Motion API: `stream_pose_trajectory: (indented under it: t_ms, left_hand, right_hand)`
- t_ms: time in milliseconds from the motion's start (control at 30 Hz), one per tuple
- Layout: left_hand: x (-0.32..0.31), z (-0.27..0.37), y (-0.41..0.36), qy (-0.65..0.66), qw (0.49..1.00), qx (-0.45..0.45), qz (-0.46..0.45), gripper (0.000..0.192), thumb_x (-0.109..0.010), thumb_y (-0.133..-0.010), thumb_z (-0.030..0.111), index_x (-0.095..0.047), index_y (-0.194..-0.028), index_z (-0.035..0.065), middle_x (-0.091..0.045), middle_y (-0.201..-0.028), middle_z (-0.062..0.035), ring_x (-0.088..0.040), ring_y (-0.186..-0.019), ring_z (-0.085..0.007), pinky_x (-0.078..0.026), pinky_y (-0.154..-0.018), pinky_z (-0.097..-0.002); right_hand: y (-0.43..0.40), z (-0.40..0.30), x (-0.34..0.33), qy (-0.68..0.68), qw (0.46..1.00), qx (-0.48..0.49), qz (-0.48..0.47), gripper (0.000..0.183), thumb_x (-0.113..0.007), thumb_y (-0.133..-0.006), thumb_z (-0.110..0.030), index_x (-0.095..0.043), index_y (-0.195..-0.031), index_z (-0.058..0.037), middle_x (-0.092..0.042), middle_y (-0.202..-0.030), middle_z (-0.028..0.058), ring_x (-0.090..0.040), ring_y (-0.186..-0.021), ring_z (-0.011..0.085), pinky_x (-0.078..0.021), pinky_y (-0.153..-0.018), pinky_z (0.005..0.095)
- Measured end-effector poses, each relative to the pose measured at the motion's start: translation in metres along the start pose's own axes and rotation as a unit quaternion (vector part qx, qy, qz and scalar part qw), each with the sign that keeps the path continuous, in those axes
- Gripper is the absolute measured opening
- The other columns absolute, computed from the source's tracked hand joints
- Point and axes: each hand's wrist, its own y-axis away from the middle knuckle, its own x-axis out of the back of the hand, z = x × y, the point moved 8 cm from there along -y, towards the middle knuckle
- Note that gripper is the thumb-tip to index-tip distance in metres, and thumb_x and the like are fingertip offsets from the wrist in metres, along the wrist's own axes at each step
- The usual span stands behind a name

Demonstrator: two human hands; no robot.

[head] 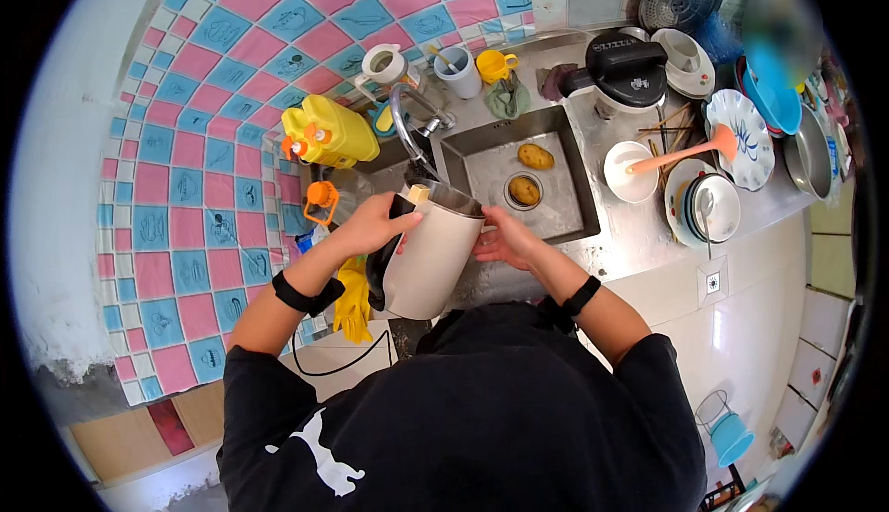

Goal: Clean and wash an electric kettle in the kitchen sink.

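Observation:
A white jug point(434, 255) with a black handle and a steel inside, like a soymilk maker's body, is tilted below the faucet point(410, 126). Its open mouth faces the spout; whether water runs cannot be told. My left hand point(378, 224) grips it at the handle, thumb near the cream-coloured block on the rim. Against the opposite side, just below the rim, my right hand point(508, 238) supports it with the fingers. Two potatoes, one farther back point(535, 156) and one over the drain point(524, 190), lie in the steel sink basin point(472, 144) beyond.
A black motor head point(628, 71) stands right of the sink, near a white bowl point(621, 182), an orange ladle point(684, 154) and stacked dishes point(719, 206). To the left are yellow detergent jugs point(333, 130) and a yellow rubber glove point(354, 304). A blue-grey cup point(458, 78) stands behind.

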Motion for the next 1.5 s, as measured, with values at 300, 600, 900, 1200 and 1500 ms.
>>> stream_pose_trajectory:
  t_ms: [300, 600, 900, 1200, 1500]
  left_hand:
    - [-0.017, 0.011, -0.026, -0.156, 0.986, 0.045, -0.046, 0.058, -0.060, -0.082, 0.048, -0.056, -0.086, -0.0098, -0.059, -0.072, -0.0142, -0.057, -0.069, -0.0191, -0.045, -0.061, -0.0351]
    - [-0.030, 0.022, -0.036, -0.193, 0.978, 0.029, -0.076, 0.064, -0.060, -0.080, 0.053, -0.056, -0.082, -0.0109, -0.059, -0.076, -0.0179, -0.058, -0.074, -0.0234, -0.044, -0.064, -0.0369]
    - [-0.034, 0.025, -0.036, -0.136, 0.985, 0.053, -0.091, 0.048, -0.060, -0.086, 0.040, -0.058, -0.083, -0.0077, -0.061, -0.071, -0.0118, -0.059, -0.054, -0.0177, -0.047, -0.050, -0.0321]
    - [-0.031, 0.023, -0.034, -0.153, 0.981, 0.069, -0.097, 0.050, -0.060, -0.085, 0.041, -0.058, -0.085, -0.0087, -0.061, -0.073, -0.0118, -0.060, -0.060, -0.0192, -0.047, -0.057, -0.0326]
    - [-0.006, 0.008, -0.004, -0.083, 0.996, 0.001, -0.013, 0.039, -0.058, -0.088, 0.033, -0.048, -0.096, -0.0032, -0.057, -0.071, -0.0074, -0.057, -0.057, -0.0153, -0.046, -0.054, -0.0286]
  right_hand:
    - [0.001, 0.038, 0.004, -0.044, 0.994, -0.091, -0.048, 0.075, -0.035, -0.087, -0.054, -0.027, -0.134, 0.0043, -0.039, -0.129, 0.0314, -0.041, -0.119, 0.0418, -0.0338, -0.100, 0.0465]
    - [0.001, 0.053, 0.006, -0.059, 0.987, -0.126, -0.082, 0.075, -0.033, -0.088, -0.052, -0.026, -0.134, 0.0058, -0.039, -0.129, 0.0309, -0.043, -0.118, 0.0412, -0.0343, -0.100, 0.0461]
    - [-0.003, 0.056, 0.004, -0.074, 0.984, -0.134, -0.088, 0.077, -0.035, -0.087, -0.052, -0.026, -0.132, 0.0094, -0.037, -0.130, 0.0317, -0.044, -0.117, 0.0415, -0.0366, -0.098, 0.0455]
    - [-0.001, 0.055, 0.000, -0.071, 0.983, -0.151, -0.082, 0.075, -0.036, -0.087, -0.052, -0.031, -0.129, 0.0099, -0.043, -0.125, 0.0311, -0.048, -0.111, 0.0393, -0.0386, -0.096, 0.0448]
    - [0.021, -0.007, 0.003, -0.019, 1.000, -0.002, 0.013, 0.064, -0.043, -0.086, -0.051, -0.036, -0.126, -0.0009, -0.050, -0.117, 0.0264, -0.054, -0.104, 0.0334, -0.0423, -0.091, 0.0426]
